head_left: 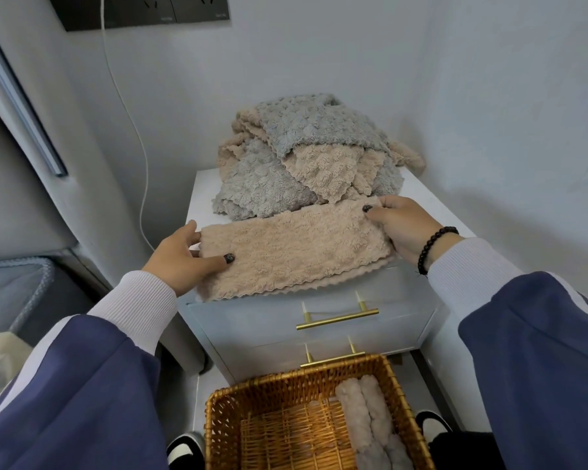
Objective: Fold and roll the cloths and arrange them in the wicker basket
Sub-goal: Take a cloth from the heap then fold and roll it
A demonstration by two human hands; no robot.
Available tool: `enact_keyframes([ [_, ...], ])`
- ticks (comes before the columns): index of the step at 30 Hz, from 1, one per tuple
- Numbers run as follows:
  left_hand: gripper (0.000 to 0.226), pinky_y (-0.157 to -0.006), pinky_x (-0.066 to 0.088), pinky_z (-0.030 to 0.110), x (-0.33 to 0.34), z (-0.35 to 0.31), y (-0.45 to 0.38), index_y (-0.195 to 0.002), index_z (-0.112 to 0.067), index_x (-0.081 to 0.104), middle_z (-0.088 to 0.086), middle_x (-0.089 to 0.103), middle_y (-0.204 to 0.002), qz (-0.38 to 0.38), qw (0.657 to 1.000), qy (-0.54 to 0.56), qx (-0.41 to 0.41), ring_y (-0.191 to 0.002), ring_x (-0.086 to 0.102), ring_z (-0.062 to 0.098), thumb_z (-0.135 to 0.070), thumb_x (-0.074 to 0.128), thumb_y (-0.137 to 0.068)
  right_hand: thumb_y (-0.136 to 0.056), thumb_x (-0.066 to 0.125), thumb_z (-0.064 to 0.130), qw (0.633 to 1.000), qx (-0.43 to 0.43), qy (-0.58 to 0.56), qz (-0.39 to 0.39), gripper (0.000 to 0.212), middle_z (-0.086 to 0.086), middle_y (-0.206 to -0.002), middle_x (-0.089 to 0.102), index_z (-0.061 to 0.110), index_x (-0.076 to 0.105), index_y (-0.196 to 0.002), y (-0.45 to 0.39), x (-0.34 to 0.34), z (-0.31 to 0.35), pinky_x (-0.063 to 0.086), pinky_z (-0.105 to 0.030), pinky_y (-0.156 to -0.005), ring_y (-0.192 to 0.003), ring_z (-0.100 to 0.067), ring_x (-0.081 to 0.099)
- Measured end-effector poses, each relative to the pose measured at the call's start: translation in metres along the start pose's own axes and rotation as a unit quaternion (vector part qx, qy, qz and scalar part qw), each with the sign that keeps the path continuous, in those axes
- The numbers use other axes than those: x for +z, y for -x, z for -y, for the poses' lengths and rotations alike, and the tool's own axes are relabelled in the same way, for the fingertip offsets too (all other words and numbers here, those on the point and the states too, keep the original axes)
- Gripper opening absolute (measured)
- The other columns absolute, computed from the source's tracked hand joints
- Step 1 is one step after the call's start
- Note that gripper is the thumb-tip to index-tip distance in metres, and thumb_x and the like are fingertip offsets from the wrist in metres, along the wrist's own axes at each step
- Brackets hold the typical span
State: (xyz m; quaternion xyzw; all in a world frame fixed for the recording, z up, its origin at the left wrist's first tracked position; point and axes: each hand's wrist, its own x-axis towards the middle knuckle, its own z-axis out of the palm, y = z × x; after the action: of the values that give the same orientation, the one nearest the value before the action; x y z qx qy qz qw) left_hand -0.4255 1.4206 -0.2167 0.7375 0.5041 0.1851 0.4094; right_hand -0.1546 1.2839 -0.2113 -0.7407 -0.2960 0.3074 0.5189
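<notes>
We see a white tabletop [204,184] carrying a folded beige cloth [292,251] along its front edge and a heap of grey and beige cloths [306,157] behind it. On the floor [199,385] below stands a wicker basket [218,422].

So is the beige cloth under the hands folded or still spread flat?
Folded: the beige cloth lies as a narrow strip with two scalloped edges stacked along its front.

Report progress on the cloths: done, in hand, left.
Done: two rolls lie in the basket. In hand: a folded beige cloth on the cabinet, left hand and right hand at its ends. Left: rolling it, then the pile behind.
</notes>
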Motion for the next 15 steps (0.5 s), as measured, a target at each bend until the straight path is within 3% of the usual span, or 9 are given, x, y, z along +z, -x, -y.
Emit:
enact_keyframes([
  [3,0.091,-0.105,0.040,0.036,-0.002,0.002,-0.002,-0.150,-0.023,0.028,0.004,0.047,-0.144,0.003,0.998,0.058,-0.005,-0.115,0.056,0.021,-0.009,0.079,-0.076,-0.074,0.066,0.019,1.000,-0.004,0.014,-0.001,0.037,-0.035,-0.111,0.060,-0.009,0.061,-0.096,0.000,0.001,0.003,0.044,-0.064,-0.091,-0.106,-0.054,0.054],
  [5,0.065,-0.106,0.042,0.040,-0.003,0.005,-0.003,-0.129,-0.033,0.055,-0.001,0.059,-0.130,-0.016,0.998,0.053,0.013,-0.111,0.059,0.017,-0.006,0.078,-0.075,-0.072,0.069,0.019,0.999,-0.008,0.053,0.003,0.047,-0.031,-0.094,0.065,-0.015,0.056,-0.102,0.001,-0.003,0.008,0.055,-0.050,-0.073,-0.081,-0.048,0.061],
  [6,0.050,-0.105,0.044,0.041,-0.003,0.006,-0.002,-0.112,-0.036,0.065,-0.004,0.064,-0.121,-0.022,0.999,0.044,0.022,-0.111,0.059,0.014,-0.005,0.078,-0.075,-0.076,0.068,0.016,0.997,-0.013,0.081,-0.002,0.042,-0.022,-0.076,0.060,-0.016,0.056,-0.101,0.002,-0.004,0.010,0.049,-0.036,-0.056,-0.061,-0.037,0.054],
  [8,0.036,-0.103,0.046,0.040,-0.005,0.007,0.000,-0.094,-0.038,0.071,-0.009,0.067,-0.111,-0.020,0.999,0.046,0.020,-0.109,0.061,0.013,-0.007,0.078,-0.076,-0.085,0.063,0.010,0.989,-0.017,0.145,-0.010,0.027,-0.008,-0.069,0.040,-0.012,0.058,-0.100,0.003,-0.008,0.009,0.027,-0.027,-0.049,-0.052,-0.019,0.032],
  [11,0.038,-0.104,0.045,0.040,-0.008,0.008,-0.003,-0.110,-0.030,0.069,-0.004,0.067,-0.117,-0.030,0.999,0.039,0.000,-0.108,0.062,0.017,-0.008,0.076,-0.079,-0.087,0.062,0.011,0.979,-0.009,0.202,0.005,0.010,-0.007,-0.076,0.041,0.010,0.056,-0.095,0.006,-0.011,0.004,0.030,-0.025,-0.051,-0.055,-0.018,0.034],
  [12,0.047,-0.105,0.044,0.041,-0.009,0.008,-0.004,-0.122,-0.025,0.064,-0.002,0.065,-0.122,-0.030,0.999,0.041,-0.002,-0.111,0.061,0.019,-0.007,0.075,-0.079,-0.087,0.063,0.011,0.980,0.000,0.197,0.009,0.032,-0.007,-0.075,0.043,0.014,0.031,-0.090,0.005,-0.013,0.000,0.034,-0.023,-0.049,-0.055,-0.018,0.038],
  [13,0.058,-0.105,0.044,0.044,-0.009,0.009,-0.005,-0.134,-0.019,0.055,-0.001,0.062,-0.127,-0.029,0.999,0.046,-0.005,-0.114,0.059,0.021,-0.007,0.074,-0.080,-0.088,0.063,0.011,0.982,0.020,0.187,0.017,0.045,-0.006,-0.074,0.046,-0.010,0.046,-0.124,0.003,-0.016,-0.003,0.039,-0.022,-0.047,-0.055,-0.017,0.042],
  [14,0.068,-0.104,0.044,0.046,-0.010,0.009,-0.006,-0.142,-0.015,0.045,0.000,0.059,-0.132,-0.026,0.998,0.051,-0.007,-0.117,0.057,0.022,-0.007,0.074,-0.080,-0.088,0.064,0.012,0.982,0.013,0.188,0.017,0.024,-0.005,-0.074,0.049,0.012,0.056,-0.111,0.005,-0.016,-0.003,0.042,-0.021,-0.046,-0.056,-0.015,0.046],
  [15,0.074,-0.101,0.046,0.047,-0.010,0.009,-0.006,-0.146,-0.013,0.039,0.001,0.056,-0.135,-0.023,0.998,0.054,-0.008,-0.119,0.056,0.023,-0.006,0.073,-0.081,-0.088,0.066,0.013,0.981,0.007,0.196,0.006,0.029,-0.003,-0.076,0.051,0.010,0.055,-0.114,0.007,-0.017,-0.003,0.045,-0.021,-0.047,-0.058,-0.013,0.049],
])
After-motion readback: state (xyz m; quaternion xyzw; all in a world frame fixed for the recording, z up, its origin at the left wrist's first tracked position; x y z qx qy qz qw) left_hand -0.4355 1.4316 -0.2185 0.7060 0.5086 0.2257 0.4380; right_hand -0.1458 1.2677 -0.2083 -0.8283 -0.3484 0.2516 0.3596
